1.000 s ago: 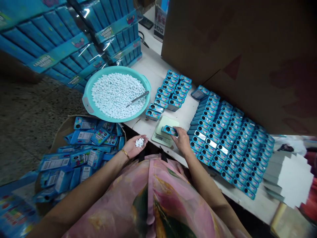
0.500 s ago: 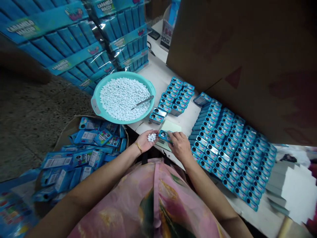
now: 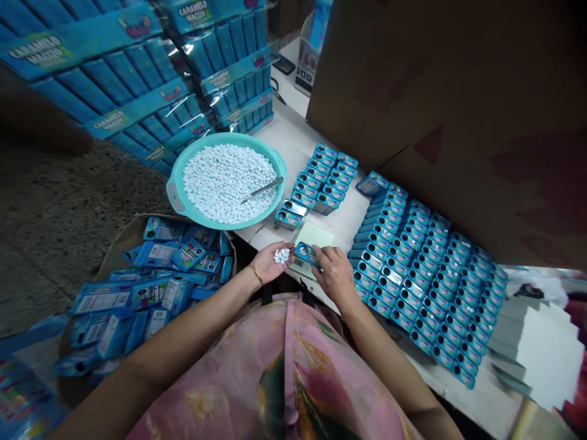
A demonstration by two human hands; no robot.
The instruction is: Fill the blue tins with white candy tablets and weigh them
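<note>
White sweets (image 3: pixel 281 255) sit in a small heap in the L hand (image 3: pixel 271 264): palm up, fingers loosely curled, i.e. open & cupped, not clenched. R hand (image 3: pixel 335 269) is closed on a blue box (image 3: pixel 306 252), gripping its R end. Box is over the near part of the pale scale (image 3: pixel 317 234), its L end right by the L fingertips; can't tell if it rests on the scale or is held just above. Window at box's L end seems to show white bits, too small to be sure.

To do it well (judgement only): palm cupped so nothing rolls off, fingertips up close to the opening, box gripped firmly w/o squeezing the sides, sweets let go a few at a time. Scale reading prob. only counts w/ both hands off.

Pose: forearms come in from the lower L & R, converging at the bench's (image 3: pixel 293 135) near edge. L wrist is rolled palm-up, bangle (image 3: pixel 257 273) on it; R hand is palm-down, fingers pointing L & fwd. Bowl (image 3: pixel 178 174) of more sweets, metal tool (image 3: pixel 262 190) in it, is beyond the L hand; rows of boxes (image 3: pixel 415 284) are just R of the R hand.
</note>
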